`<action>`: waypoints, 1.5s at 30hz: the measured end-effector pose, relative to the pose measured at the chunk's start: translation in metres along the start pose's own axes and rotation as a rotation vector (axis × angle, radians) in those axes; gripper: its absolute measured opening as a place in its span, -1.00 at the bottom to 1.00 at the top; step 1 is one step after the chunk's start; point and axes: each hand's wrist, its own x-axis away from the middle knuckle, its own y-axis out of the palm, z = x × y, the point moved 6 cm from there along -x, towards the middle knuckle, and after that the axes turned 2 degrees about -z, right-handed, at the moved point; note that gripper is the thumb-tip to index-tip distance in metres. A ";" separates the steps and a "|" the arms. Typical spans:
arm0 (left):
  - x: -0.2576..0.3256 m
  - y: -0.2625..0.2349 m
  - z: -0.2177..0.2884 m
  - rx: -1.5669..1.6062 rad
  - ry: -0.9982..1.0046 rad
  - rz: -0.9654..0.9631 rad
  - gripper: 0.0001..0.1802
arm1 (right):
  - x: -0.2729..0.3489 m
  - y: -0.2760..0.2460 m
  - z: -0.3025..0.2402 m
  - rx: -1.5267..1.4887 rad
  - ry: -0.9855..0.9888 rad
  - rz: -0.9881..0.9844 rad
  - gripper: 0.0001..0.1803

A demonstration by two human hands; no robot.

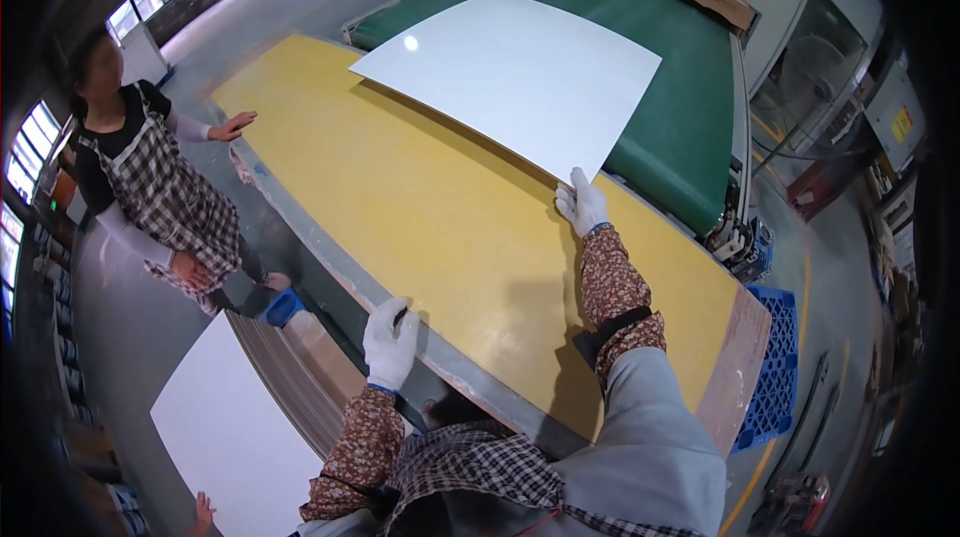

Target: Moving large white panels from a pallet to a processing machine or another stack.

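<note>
A glossy white panel (510,77) lies partly over the green conveyor belt and partly over the yellow tabletop, its near edge casting a shadow. At its near right corner, my right hand (584,205) in a white glove pinches the edge. My left hand (390,347), also gloved in white, is at the table's near edge with its fingers curled. A small dark spot (400,317) shows between the left thumb and fingers; I cannot make out what it is. Beneath both hands stretches the yellow tabletop (480,277).
Beyond the table runs the green conveyor belt (670,127). A stack of white panels (230,417) stands at lower left, another person's hand (204,515) at its edge. A co-worker (160,187) in a checked apron touches the table's left end. A blue plastic pallet (770,367) lies right.
</note>
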 end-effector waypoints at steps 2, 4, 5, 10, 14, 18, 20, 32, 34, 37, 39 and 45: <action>0.001 -0.003 -0.007 0.288 -0.270 -0.048 -0.65 | 0.009 0.010 0.004 -0.001 -0.006 -0.050 -0.59; 0.000 -0.004 -0.011 0.380 -0.336 -0.070 -0.63 | 0.024 0.019 0.010 0.005 -0.008 -0.105 -0.63; -0.001 0.001 -0.015 0.479 -0.379 -0.102 -0.60 | 0.032 0.017 0.013 -0.018 0.009 -0.078 -0.66; -0.003 0.002 -0.024 0.576 -0.409 -0.064 -0.50 | 0.090 0.028 0.051 -0.010 0.093 -0.078 -0.67; 0.012 -0.002 -0.023 0.939 -0.606 -0.120 -0.48 | 0.161 0.037 0.091 -0.052 0.284 -0.130 -0.66; 0.025 -0.008 -0.034 0.944 -0.829 -0.210 -0.46 | 0.251 0.064 0.132 -0.117 0.437 -0.139 -0.63; 0.040 -0.008 -0.036 0.949 -0.874 -0.285 -0.46 | 0.301 0.070 0.152 -0.048 0.556 -0.234 -0.60; 0.182 -0.038 -0.155 0.965 -1.120 -0.025 -0.69 | 0.438 0.111 0.231 0.913 0.909 -1.089 -0.63; 0.197 -0.066 -0.150 0.754 -1.129 0.012 -0.71 | 0.430 0.148 0.189 1.087 0.051 -1.354 -0.62; 0.236 -0.100 -0.155 0.538 -1.300 0.117 -0.75 | 0.417 0.178 0.168 1.275 -0.955 -1.342 -0.47; 0.252 -0.130 -0.140 0.727 -1.277 0.203 -0.75 | 0.396 0.170 0.192 1.309 -0.982 -1.384 -0.40; 0.287 -0.146 -0.152 0.718 -1.230 0.332 -0.76 | 0.344 0.161 0.212 1.483 -1.143 -1.313 -0.25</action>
